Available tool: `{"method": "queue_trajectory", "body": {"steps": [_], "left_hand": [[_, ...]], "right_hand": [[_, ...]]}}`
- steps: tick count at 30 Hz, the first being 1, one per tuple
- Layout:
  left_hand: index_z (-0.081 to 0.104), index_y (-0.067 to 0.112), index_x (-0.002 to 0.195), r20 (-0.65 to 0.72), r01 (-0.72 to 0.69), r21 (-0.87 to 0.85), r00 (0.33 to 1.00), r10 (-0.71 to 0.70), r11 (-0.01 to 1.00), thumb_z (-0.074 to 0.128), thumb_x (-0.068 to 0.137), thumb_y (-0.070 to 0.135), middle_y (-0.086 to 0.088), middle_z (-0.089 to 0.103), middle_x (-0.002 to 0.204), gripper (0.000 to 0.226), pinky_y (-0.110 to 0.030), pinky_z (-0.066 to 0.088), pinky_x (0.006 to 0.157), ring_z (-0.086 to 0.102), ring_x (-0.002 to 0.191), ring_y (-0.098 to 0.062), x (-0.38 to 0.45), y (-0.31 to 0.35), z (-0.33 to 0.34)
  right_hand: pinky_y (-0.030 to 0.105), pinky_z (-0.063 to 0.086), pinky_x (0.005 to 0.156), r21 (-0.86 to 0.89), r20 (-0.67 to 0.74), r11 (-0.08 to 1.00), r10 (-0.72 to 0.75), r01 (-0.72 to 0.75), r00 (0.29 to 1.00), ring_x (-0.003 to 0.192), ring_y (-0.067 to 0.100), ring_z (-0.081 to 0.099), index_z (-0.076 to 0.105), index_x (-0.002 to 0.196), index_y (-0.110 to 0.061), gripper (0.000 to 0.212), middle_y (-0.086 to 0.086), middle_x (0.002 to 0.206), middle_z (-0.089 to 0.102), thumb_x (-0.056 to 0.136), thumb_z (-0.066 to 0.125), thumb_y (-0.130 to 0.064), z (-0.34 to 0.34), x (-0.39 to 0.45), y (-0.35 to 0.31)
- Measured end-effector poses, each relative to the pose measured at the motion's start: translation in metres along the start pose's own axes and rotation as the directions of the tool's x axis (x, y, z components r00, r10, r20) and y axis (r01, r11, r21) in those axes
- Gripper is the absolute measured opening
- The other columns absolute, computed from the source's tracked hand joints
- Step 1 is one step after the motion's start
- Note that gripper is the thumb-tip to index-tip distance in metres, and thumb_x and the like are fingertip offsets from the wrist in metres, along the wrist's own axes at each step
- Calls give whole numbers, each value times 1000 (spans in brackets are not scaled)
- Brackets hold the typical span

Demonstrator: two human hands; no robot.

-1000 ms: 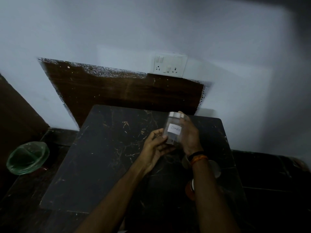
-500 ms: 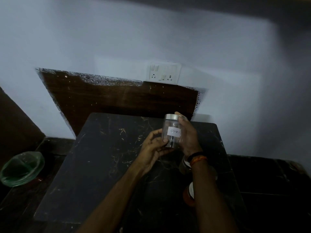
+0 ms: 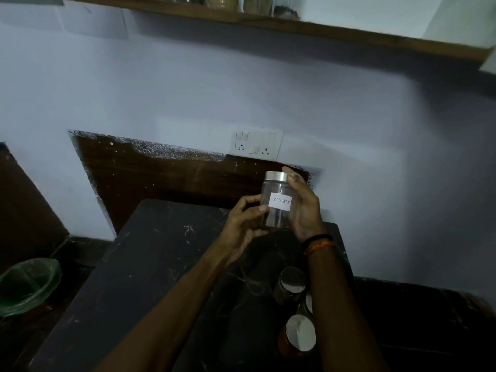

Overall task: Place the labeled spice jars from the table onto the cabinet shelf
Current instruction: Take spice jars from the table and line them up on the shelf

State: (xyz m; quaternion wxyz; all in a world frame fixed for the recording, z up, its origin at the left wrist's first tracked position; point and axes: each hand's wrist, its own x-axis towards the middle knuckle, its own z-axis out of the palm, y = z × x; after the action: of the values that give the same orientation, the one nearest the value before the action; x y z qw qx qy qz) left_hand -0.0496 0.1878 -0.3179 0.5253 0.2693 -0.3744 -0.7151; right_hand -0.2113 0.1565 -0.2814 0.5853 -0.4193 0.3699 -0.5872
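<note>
Both hands are up over the dark table [image 3: 150,264], sharing one clear jar [image 3: 277,200]. Nearest, under the right forearm, three more jars with pale lids stand on the table's right side: one with reddish contents [image 3: 296,336] closest, a second [image 3: 308,303] mostly hidden behind the arm, and a third [image 3: 291,287] just beyond. The right hand [image 3: 306,208] wraps the held jar from its right side, fingers curled behind the glass and one fingertip on the edge of the silver lid [image 3: 276,175]; dark and orange bands [image 3: 318,242] circle that wrist. The left hand [image 3: 241,226] pinches the jar's lower left side with thumb and fingertips. The jar is upright, lifted clear of the tabletop, and its white label [image 3: 280,201] reads "cloves". A green bin [image 3: 26,285] sits on the floor to the left. Behind the table a dark wooden panel [image 3: 161,178] leans against the pale wall, with a switch and socket plate [image 3: 256,145] above it. Highest up runs the wooden shelf [image 3: 349,30], where a few jars [image 3: 257,4] already stand, cut off by the top of the view.
</note>
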Motion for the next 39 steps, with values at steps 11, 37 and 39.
{"method": "queue_trajectory", "body": {"steps": [11, 37, 39], "left_hand": [[62, 14, 113, 43, -168, 103, 986, 164, 980, 69, 86, 32, -12, 69, 124, 34, -44, 58, 83, 65, 114, -34, 55, 77, 57], [55, 15, 125, 250, -399, 600, 917, 311, 694, 87, 74, 32, -8, 72, 113, 63, -30, 59, 71, 74, 94, -21, 112, 262, 172], [57, 14, 125, 261, -399, 608, 917, 302, 687, 88, 73, 28, -10, 74, 111, 62, -32, 60, 72, 75, 92, -22, 115, 268, 174]], "right_hand": [[36, 54, 89, -104, 77, 965, -235, 242, 969, 113, 24, 62, 56, 137, -12, 58, 10, 130, 61, 85, 61, -37, 25, 45, -102], [32, 57, 82, -89, 270, 855, -472, 510, 839, 113, 23, 67, 53, 137, -14, 48, 9, 126, 68, 94, 53, -35, 64, 84, -245], [34, 58, 84, -77, 314, 847, -481, 527, 819, 114, 23, 67, 57, 133, -17, 41, 7, 125, 68, 97, 48, -35, 62, 85, -250]]}}
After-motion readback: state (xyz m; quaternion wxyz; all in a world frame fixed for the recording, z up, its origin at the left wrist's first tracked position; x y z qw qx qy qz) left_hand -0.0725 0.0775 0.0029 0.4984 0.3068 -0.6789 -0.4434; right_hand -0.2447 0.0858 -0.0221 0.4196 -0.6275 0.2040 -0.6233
